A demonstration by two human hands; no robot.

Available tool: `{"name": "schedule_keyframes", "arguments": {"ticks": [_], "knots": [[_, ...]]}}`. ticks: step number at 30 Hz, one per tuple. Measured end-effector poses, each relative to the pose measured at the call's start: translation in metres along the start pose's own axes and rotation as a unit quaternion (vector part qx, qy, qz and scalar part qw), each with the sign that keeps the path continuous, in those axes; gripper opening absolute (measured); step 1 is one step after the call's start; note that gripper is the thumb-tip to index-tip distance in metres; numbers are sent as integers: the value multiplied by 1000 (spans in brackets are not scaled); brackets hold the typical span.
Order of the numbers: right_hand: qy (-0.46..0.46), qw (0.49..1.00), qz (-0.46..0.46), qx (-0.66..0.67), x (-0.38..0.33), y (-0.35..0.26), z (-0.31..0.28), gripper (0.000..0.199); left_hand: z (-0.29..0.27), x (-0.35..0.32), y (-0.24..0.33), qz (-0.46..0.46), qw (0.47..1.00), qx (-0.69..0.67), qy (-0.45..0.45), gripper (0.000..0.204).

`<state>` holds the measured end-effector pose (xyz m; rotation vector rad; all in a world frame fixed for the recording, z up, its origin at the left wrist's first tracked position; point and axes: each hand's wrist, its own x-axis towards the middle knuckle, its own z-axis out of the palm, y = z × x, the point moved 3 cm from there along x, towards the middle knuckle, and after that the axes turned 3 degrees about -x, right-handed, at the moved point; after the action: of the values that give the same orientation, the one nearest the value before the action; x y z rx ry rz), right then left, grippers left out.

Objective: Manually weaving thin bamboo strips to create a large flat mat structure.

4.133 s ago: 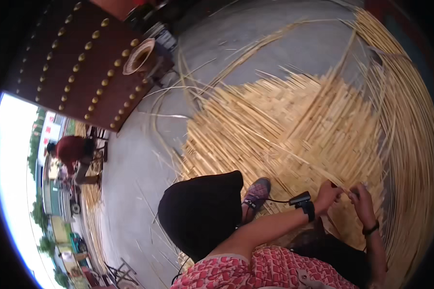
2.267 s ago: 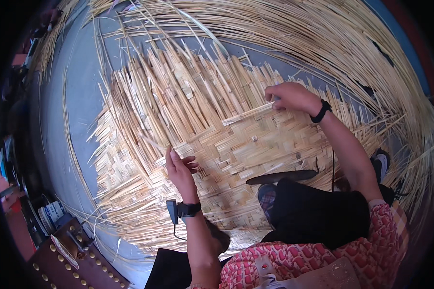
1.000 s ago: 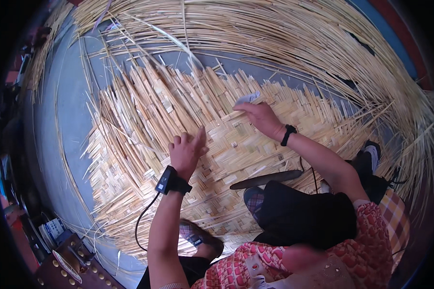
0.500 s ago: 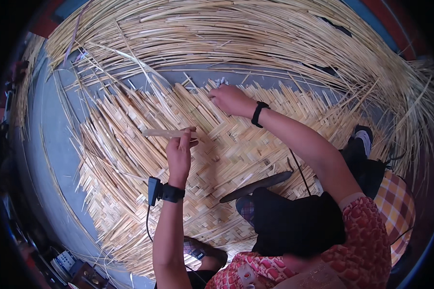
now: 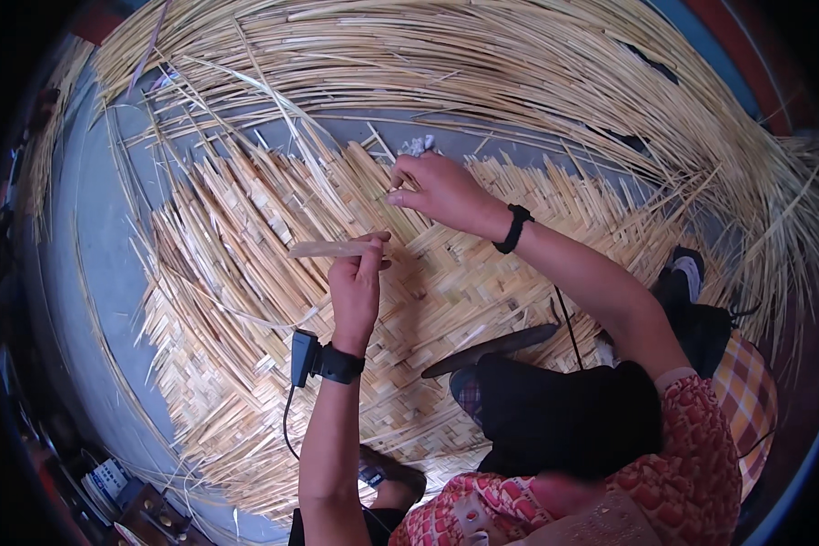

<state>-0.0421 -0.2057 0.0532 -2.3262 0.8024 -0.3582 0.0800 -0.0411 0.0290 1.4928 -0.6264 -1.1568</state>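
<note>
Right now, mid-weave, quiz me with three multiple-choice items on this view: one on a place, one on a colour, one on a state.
1. Where is the right hand?
A. at the far edge of the woven pale bamboo-strip mat
B. on the person's knee
C. off the mat, on bare floor

2. What colour are the bands on both wrists?
A. white
B. black
C. yellow

3. What is the left hand doing?
A. lying flat and open
B. pinching a flat pale bamboo strip
C. gripping a hammer

Answers: 1 A, its fingers work at the loose strip ends along the mat's far edge. 2 B, both wrist bands are dark black. 3 B, the fingertips close on the strip, which sticks out to the left.
</note>
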Motion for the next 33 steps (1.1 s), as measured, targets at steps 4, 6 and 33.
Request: {"name": "schedule_keyframes", "arguments": {"ticks": [4, 6, 33], "knots": [[-43, 990, 130, 30, -3, 37, 17, 34, 4, -1, 4, -4, 1000, -10, -5, 33], [-71, 988, 134, -13, 3, 38, 17, 36, 3, -2, 6, -15, 1000, -9, -4, 33], [-86, 983, 108, 120, -31, 70, 9, 28, 46, 121, -8, -62, 993, -96, -40, 18]]}}
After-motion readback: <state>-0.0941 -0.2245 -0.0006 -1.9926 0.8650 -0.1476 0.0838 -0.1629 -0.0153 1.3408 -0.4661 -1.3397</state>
